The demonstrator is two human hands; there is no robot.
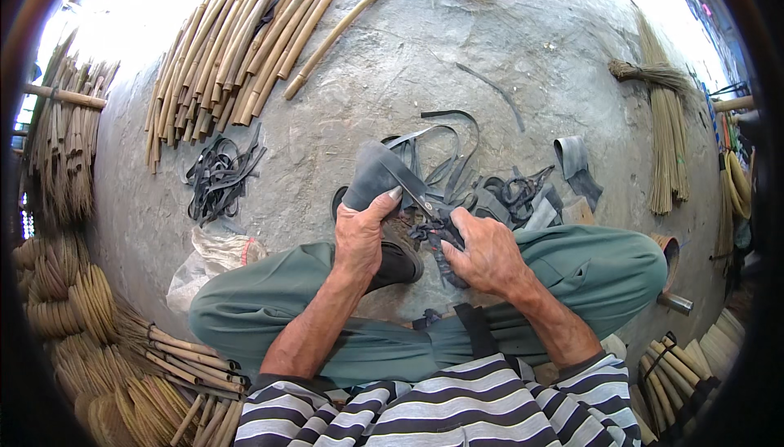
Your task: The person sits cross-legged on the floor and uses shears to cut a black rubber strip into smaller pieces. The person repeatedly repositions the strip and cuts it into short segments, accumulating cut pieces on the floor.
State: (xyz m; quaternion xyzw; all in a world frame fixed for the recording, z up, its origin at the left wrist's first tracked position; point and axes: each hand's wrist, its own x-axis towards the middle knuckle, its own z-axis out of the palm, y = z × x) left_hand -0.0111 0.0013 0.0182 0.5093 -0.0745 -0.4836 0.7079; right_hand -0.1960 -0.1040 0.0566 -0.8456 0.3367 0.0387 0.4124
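Here, left hand (359,236) grips wide dark-grey rubbery sheet (369,174), thumb on top; right hand (488,254) clasps metal scissors (412,190) with black-wrapped handles, blades at sheet's right edge. Sheet held above rough grey floor (327,132), ahead of green trousers (269,288). Long flat black strips (442,174) curl just beyond scissors; tangled black strip pile (219,179) lies farther left.

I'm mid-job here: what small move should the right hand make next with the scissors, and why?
Probably a short snip, the right hand squeezing the scissors: their blades appear to meet the grey sheet along its right side, and the left hand grips its lower end.
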